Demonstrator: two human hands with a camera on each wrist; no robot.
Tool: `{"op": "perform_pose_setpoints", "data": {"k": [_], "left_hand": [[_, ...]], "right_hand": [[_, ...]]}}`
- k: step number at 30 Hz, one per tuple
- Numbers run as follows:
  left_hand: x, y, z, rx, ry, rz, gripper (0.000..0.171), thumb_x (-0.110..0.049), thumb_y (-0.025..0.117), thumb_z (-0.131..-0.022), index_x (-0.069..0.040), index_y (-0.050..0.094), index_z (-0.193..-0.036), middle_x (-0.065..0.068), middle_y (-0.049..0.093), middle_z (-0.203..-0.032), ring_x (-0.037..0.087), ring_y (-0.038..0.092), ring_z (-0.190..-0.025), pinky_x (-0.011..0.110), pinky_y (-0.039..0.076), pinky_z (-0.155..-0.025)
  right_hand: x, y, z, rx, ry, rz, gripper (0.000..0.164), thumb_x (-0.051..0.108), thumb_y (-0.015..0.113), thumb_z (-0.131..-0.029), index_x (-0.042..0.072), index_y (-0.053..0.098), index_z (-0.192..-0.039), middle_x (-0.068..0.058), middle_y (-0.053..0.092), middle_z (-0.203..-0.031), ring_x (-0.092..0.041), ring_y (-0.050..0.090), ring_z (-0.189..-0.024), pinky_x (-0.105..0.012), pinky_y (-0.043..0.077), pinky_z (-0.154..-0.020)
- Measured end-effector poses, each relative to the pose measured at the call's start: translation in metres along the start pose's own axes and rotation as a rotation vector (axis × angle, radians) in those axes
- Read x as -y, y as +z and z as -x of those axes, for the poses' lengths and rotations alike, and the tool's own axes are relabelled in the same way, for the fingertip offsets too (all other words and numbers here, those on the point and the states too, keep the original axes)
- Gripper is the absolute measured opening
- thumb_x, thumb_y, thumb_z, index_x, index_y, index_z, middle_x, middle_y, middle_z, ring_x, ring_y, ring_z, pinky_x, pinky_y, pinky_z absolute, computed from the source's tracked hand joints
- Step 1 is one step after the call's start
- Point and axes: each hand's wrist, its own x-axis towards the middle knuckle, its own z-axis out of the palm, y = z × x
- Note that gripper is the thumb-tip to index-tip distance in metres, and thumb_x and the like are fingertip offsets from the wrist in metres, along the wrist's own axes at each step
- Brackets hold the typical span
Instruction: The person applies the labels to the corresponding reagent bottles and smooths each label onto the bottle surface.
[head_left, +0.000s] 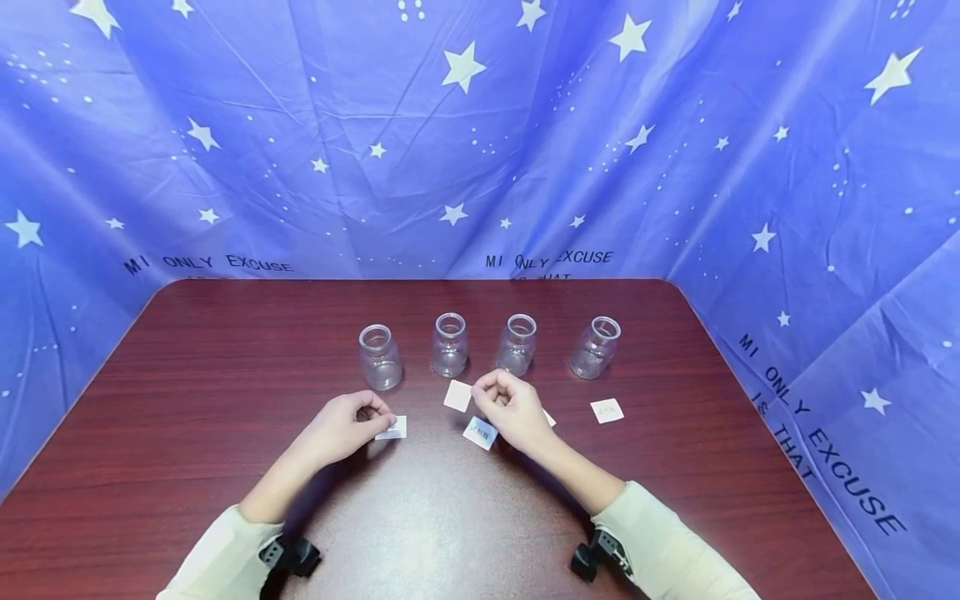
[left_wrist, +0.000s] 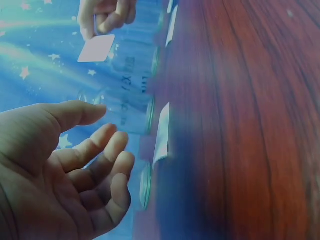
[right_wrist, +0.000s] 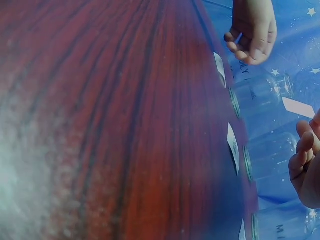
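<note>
My right hand (head_left: 513, 408) pinches a small white square label (head_left: 458, 396) by its edge, raised above the table. My left hand (head_left: 348, 425) is loosely curved with nothing between thumb and fingers, as the left wrist view shows a gap there. A second label (head_left: 397, 428) lies on the table beyond the left fingertips, partly covered by them in the head view. Between the hands lies a label with dark writing (head_left: 480, 433). Another label (head_left: 551, 418) shows only a corner behind the right hand. One more label (head_left: 607, 411) with faint writing lies farther right.
Several clear glass jars without lids stand in a row behind the labels, from the leftmost jar (head_left: 381, 358) to the rightmost jar (head_left: 595, 348). The brown wooden table (head_left: 225, 358) meets a blue star-patterned curtain (head_left: 390, 125) at the back and sides.
</note>
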Motion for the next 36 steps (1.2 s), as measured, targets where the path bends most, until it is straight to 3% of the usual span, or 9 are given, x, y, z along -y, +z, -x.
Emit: {"op": "perform_pose_setpoints", "data": {"k": [9, 16, 22, 36], "left_hand": [[-0.014, 0.013, -0.009, -0.044, 0.063, 0.111, 0.007, -0.019, 0.065, -0.086, -0.013, 0.065, -0.089, -0.002, 0.064, -0.077, 0.005, 0.055, -0.068, 0.020, 0.045, -0.066], [-0.029, 0.022, -0.013, -0.054, 0.069, 0.206, 0.009, -0.020, 0.065, -0.087, -0.012, 0.065, -0.092, 0.002, 0.067, -0.083, 0.008, 0.058, -0.072, 0.021, 0.048, -0.067], [-0.038, 0.029, -0.016, -0.060, 0.062, 0.291, 0.011, -0.019, 0.065, -0.087, -0.011, 0.065, -0.093, 0.007, 0.067, -0.082, 0.009, 0.057, -0.069, 0.021, 0.048, -0.062], [-0.042, 0.036, -0.019, -0.112, 0.056, 0.335, 0.015, -0.024, 0.062, -0.089, -0.011, 0.067, -0.096, 0.005, 0.067, -0.086, 0.007, 0.056, -0.070, 0.021, 0.046, -0.063]], "right_hand": [[0.001, 0.006, -0.001, -0.033, -0.077, 0.071, 0.005, -0.002, 0.059, -0.086, -0.004, 0.062, -0.084, -0.013, 0.057, -0.062, 0.002, 0.038, -0.049, -0.012, 0.030, -0.047], [-0.028, 0.013, -0.008, -0.030, -0.138, 0.080, 0.005, 0.002, 0.061, -0.086, -0.001, 0.064, -0.087, -0.011, 0.058, -0.062, -0.004, 0.037, -0.048, -0.013, 0.028, -0.045], [-0.032, 0.016, -0.009, -0.044, -0.204, 0.091, 0.004, 0.007, 0.062, -0.087, 0.005, 0.065, -0.087, -0.005, 0.059, -0.062, -0.002, 0.038, -0.048, -0.014, 0.030, -0.045], [-0.031, 0.018, -0.004, -0.071, -0.492, 0.266, 0.008, 0.005, 0.063, -0.084, 0.009, 0.066, -0.091, 0.004, 0.055, -0.061, 0.002, 0.044, -0.055, -0.012, 0.039, -0.050]]}}
